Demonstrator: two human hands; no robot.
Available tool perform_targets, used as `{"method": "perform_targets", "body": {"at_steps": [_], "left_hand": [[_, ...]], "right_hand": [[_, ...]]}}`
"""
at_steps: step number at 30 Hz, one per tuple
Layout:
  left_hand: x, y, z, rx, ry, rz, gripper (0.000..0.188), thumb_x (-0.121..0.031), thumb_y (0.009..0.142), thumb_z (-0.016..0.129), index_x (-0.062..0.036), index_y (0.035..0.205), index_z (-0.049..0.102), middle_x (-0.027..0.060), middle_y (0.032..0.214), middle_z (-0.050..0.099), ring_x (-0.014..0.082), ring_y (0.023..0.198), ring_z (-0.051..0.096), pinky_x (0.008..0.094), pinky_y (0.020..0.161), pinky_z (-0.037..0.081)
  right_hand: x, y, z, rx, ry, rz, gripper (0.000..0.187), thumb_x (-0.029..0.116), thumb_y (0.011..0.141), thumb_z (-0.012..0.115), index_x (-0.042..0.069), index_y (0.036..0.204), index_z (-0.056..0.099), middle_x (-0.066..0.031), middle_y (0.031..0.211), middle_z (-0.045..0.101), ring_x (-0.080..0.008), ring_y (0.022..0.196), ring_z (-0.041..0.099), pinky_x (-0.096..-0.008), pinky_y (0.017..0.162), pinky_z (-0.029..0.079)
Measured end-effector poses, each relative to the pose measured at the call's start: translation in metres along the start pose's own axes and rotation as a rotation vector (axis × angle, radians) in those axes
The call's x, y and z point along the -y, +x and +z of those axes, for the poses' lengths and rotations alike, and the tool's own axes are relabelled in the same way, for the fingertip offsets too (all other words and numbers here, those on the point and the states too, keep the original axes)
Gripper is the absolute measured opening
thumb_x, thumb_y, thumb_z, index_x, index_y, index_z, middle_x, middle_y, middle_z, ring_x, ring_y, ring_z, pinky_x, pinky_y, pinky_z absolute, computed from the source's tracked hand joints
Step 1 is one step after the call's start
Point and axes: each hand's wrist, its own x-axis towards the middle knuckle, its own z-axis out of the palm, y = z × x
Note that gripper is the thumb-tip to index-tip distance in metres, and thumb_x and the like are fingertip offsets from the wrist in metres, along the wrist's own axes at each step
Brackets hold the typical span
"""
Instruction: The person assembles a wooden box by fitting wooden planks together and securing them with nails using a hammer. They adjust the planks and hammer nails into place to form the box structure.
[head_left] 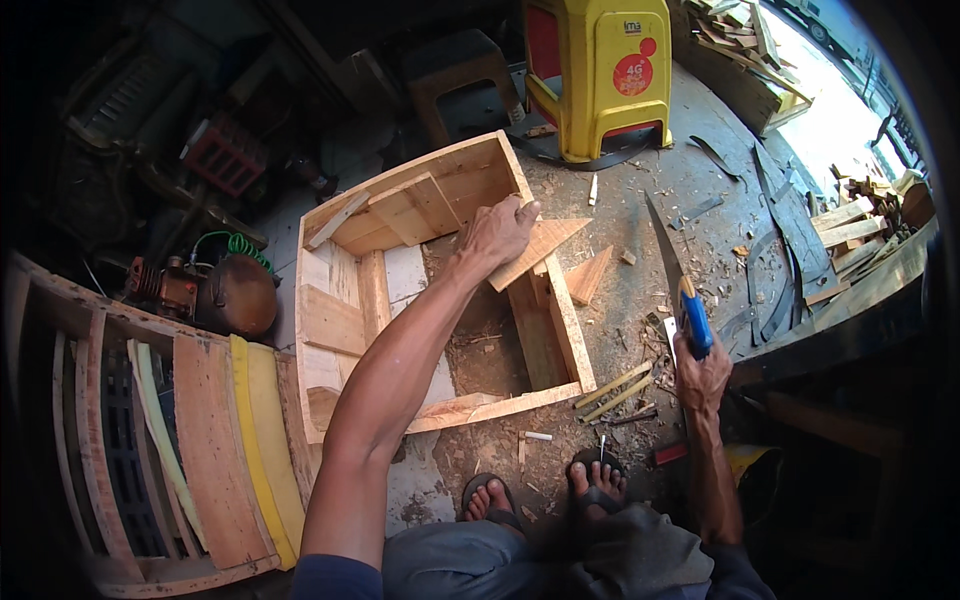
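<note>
My left hand (497, 235) is closed on a flat triangular piece of wood (548, 243), which it holds over the right rail of a wooden frame (572, 335). The fingers' undersides are hidden. The open box-like frame lies on the floor before me, with wood blocks fixed inside its corners. Just beyond the right rail, a second triangular wood offcut (590, 276) lies on the floor. Further right, my right hand (702, 375) grips the blue handle of a handsaw (667, 245). Its blade points up and away, apart from the wood.
A yellow plastic stool (615, 85) and a dark stool (460, 85) stand beyond the frame. At left are a slatted wooden frame (215, 440) and a compressor (240, 295). Scrap wood (855, 225) and dark strips (780, 270) lie at right. Wood sticks (615, 393) lie near my feet.
</note>
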Motion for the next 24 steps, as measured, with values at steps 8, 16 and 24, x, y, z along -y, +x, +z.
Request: {"method": "perform_targets", "body": {"at_steps": [8, 16, 24], "left_hand": [[-0.012, -0.005, 0.006, -0.041, 0.055, -0.046, 0.072, -0.061, 0.102, 0.037, 0.0036, 0.126, 0.058, 0.0311, 0.095, 0.071, 0.0478, 0.098, 0.069, 0.0617, 0.087, 0.051], [-0.019, -0.011, 0.018, -0.155, -0.073, -0.22, 0.078, -0.067, 0.096, 0.046, 0.0053, 0.092, 0.076, 0.0321, 0.097, 0.071, 0.0458, 0.101, 0.069, 0.0585, 0.091, 0.05], [-0.007, -0.007, 0.025, -0.258, 0.027, -0.113, 0.061, -0.043, 0.1, 0.041, 0.0049, 0.087, 0.076, 0.0317, 0.089, 0.071, 0.0451, 0.088, 0.072, 0.0519, 0.087, 0.056]], "right_hand": [[0.02, -0.053, -0.032, 0.079, 0.733, -0.067, 0.021, 0.012, 0.09, 0.063, -0.002, 0.106, 0.061, -0.0003, 0.07, 0.052, -0.0075, 0.051, 0.045, -0.0236, 0.045, 0.033], [0.041, -0.07, -0.03, 0.115, 0.668, -0.114, 0.035, 0.027, 0.094, 0.068, -0.003, 0.11, 0.059, 0.0003, 0.065, 0.052, -0.0049, 0.048, 0.043, -0.0209, 0.043, 0.032], [0.027, -0.079, -0.024, 0.123, 0.445, -0.183, 0.034, 0.032, 0.094, 0.069, -0.001, 0.1, 0.062, 0.0037, 0.071, 0.053, -0.0044, 0.059, 0.046, -0.0218, 0.053, 0.034]]}}
